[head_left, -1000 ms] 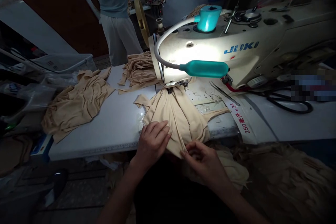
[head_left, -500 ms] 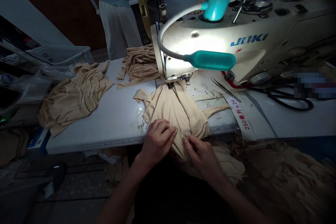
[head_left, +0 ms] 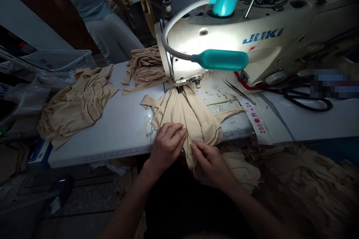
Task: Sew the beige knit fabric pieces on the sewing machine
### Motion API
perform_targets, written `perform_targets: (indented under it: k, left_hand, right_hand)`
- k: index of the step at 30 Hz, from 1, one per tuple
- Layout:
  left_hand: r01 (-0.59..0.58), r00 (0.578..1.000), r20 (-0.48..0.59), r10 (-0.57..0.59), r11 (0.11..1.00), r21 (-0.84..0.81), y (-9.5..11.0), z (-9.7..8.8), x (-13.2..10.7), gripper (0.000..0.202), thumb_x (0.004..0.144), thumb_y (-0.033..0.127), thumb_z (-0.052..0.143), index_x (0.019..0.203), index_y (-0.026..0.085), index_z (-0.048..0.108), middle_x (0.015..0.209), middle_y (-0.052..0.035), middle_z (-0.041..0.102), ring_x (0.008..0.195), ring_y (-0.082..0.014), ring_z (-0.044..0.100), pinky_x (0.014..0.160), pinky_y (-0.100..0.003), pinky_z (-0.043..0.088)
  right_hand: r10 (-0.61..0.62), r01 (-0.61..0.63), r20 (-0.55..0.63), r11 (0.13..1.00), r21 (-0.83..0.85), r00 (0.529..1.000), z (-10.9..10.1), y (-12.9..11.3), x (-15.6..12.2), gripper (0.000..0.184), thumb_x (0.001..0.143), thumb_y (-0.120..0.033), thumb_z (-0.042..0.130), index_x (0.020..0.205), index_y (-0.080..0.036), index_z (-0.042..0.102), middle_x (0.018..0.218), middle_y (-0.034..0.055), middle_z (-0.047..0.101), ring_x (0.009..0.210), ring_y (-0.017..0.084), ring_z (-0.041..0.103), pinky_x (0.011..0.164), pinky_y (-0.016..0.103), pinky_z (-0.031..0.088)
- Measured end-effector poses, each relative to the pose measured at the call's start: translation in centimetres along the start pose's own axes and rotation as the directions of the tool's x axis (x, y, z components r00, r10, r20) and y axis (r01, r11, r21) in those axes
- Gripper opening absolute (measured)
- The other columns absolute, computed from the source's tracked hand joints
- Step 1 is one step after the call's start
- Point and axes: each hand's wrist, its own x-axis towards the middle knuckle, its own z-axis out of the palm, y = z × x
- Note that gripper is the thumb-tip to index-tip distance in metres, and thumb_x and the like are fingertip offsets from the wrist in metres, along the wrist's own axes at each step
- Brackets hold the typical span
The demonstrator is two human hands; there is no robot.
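A: How far along does the sewing look?

B: Start with the cream-coloured JUKI sewing machine (head_left: 252,41) on the white counter (head_left: 120,130). The beige stretch-fabric piece (head_left: 187,112) has its far end tucked under the presser foot. Nearly all its length fans back to the counter's near edge and hangs over it. I'd judge the seam barely begun, with most of the run left.

A: And the rest of the batch?

B: A rumpled pile of beige fabric (head_left: 75,101) lies on the counter to the left. A second beige pile (head_left: 146,67) sits behind the machine's head, and a dim heap of beige cloth (head_left: 294,183) sits low at the right. I cannot tell which are sewn and which wait.

A: The hands?

B: Both are closed on the piece at the near edge. The left hand (head_left: 166,145) has its fingers curled together onto a fold. The right hand (head_left: 209,161) pinches the fold just beside it, thumb against fingers.

A: What's hidden?

B: The needle is lost behind bunched cloth and the glare of the teal gooseneck lamp (head_left: 220,59), and the stitch line is too fine to see. The counter's right end is dark and partly blurred, though black scissors (head_left: 308,102) show there. A standing person (head_left: 95,18) beyond the counter is cut off at the top.
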Motion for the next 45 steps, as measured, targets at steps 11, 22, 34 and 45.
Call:
perform_targets:
  k: [11, 22, 34, 45]
  left_hand:
    - [-0.117, 0.992, 0.062, 0.112, 0.990, 0.084, 0.9, -0.6, -1.0, 0.021, 0.104, 0.018, 0.064, 0.124, 0.019, 0.069, 0.118, -0.0080, 0.076, 0.111, -0.0260, 0.063, 0.092, -0.042, 0.052]
    - [-0.086, 0.996, -0.024, 0.088, 0.992, 0.093, 1.4, -0.2, -1.2, 0.018, 0.103, 0.018, 0.064, 0.120, 0.016, 0.070, 0.101, -0.0083, 0.070, 0.090, -0.0213, 0.062, 0.079, -0.037, 0.050]
    - [-0.069, 0.997, -0.017, 0.071, 0.992, 0.110, 0.7, 0.2, -1.3, 0.011, 0.103, 0.018, 0.064, 0.113, 0.017, 0.070, 0.093, -0.0055, 0.070, 0.086, -0.0214, 0.060, 0.078, -0.037, 0.047]
    - [0.018, 0.990, -0.139, -0.005, 0.996, 0.091, 0.0, 0.3, -2.0, 0.013, 0.104, 0.018, 0.064, 0.116, 0.020, 0.066, 0.101, -0.0068, 0.066, 0.093, -0.0198, 0.064, 0.084, -0.033, 0.053]
  right_hand:
    - [0.212, -0.253, 0.149, 0.900, 0.354, 0.966, 0.5, 2.6, -1.3, 0.048, 0.103, -0.066, 0.054, 0.081, -0.023, 0.054, 0.045, -0.0060, 0.056, 0.035, 0.009, 0.037, 0.038, 0.021, 0.024]
    - [0.174, -0.206, 0.134, 0.935, 0.287, 0.976, 0.0, 1.8, -1.1, 0.053, 0.100, -0.069, 0.057, 0.076, -0.022, 0.055, 0.047, -0.0027, 0.058, 0.039, 0.010, 0.043, 0.041, 0.022, 0.030]
    - [0.194, -0.256, 0.190, 0.886, 0.387, 0.962, 0.8, 3.4, -1.1, 0.052, 0.101, -0.069, 0.056, 0.082, -0.021, 0.058, 0.046, -0.0038, 0.059, 0.035, 0.009, 0.038, 0.038, 0.023, 0.024]
    - [0.059, -0.102, 0.138, 0.939, 0.329, 0.989, -0.3, 1.2, -1.0, 0.050, 0.105, -0.062, 0.054, 0.078, -0.021, 0.057, 0.050, -0.0016, 0.062, 0.042, 0.010, 0.047, 0.046, 0.023, 0.035]
